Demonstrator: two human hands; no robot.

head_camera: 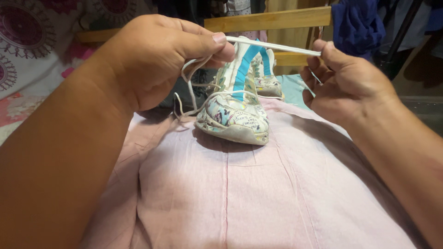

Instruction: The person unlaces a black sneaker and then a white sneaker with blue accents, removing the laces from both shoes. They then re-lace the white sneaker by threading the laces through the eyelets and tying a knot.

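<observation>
White shoelace (pixel 272 46) stretched taut between two hands, near the far edge of the pink cloth (pixel 221 193). Left hand (pixel 157 60): thumb and forefinger pressed together on the lace, pinching one end of the taut span, with slack loops hanging below the knuckles. Right hand (pixel 346 83): fingertips closed on the other end of the span, remaining fingers curled loosely inward.

Below the span, sneaker (pixel 235 110), white with printed pattern and a turquoise stripe, toe pointing toward the viewer, resting on the cloth at the middle of its far edge. Lace trailing from the left hand down to the sneaker's upper, lying loose over the toe area (which eyelets it passes through: cannot tell). Judged stage: lacing incomplete, with most of the lace free of the shoe; no knot or bow visible.

Behind it, just beyond the cloth's far edge, second sneaker (pixel 267 76) of the same pattern, partly hidden.

Further out: wooden rails (pixel 277 18) across the background, blue garment (pixel 357 23) at upper right, patterned fabric (pixel 27 50) at upper left.

Counts: hands, two; sneakers, two; laces in hand, one; pink cloths, one.
</observation>
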